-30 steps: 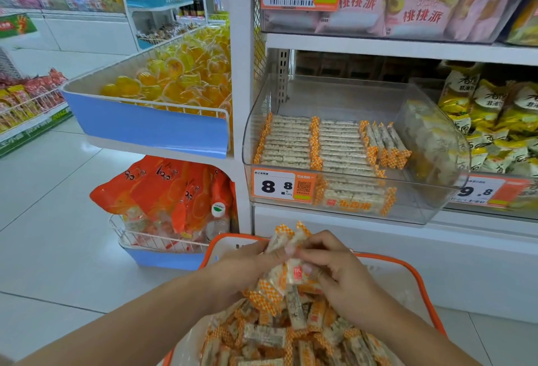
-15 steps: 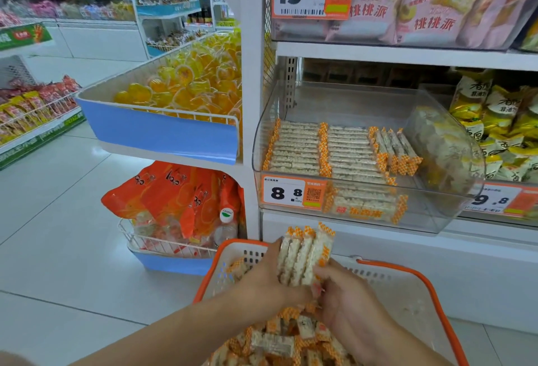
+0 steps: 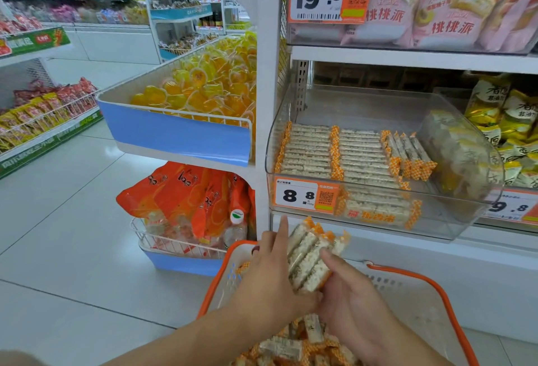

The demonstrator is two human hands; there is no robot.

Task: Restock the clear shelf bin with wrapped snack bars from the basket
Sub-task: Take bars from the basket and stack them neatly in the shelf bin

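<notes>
A small stack of wrapped snack bars (image 3: 308,260), pale with orange checked ends, stands upright above the basket (image 3: 407,281). My left hand (image 3: 270,272) holds the stack from the left, its index finger pointing up. My right hand (image 3: 349,287) grips the stack from the lower right. More loose bars (image 3: 291,348) lie in the orange-rimmed basket below. The clear shelf bin (image 3: 454,220) sits just above, with two neat rows of bars (image 3: 334,153) lying flat and a few bars leaning at their right.
An orange 8.8 price tag (image 3: 305,195) is fixed to the bin's front. A blue-fronted tray of yellow jelly cups (image 3: 203,88) juts out at the left, orange bags (image 3: 189,199) beneath it. Yellow snack packs (image 3: 503,121) fill the neighbouring bin at the right. White tiled floor spreads left.
Both hands have lifted a gathered stack of bars out of the basket's pile and squared it upright. The view has shifted closer to the shelf bin.
</notes>
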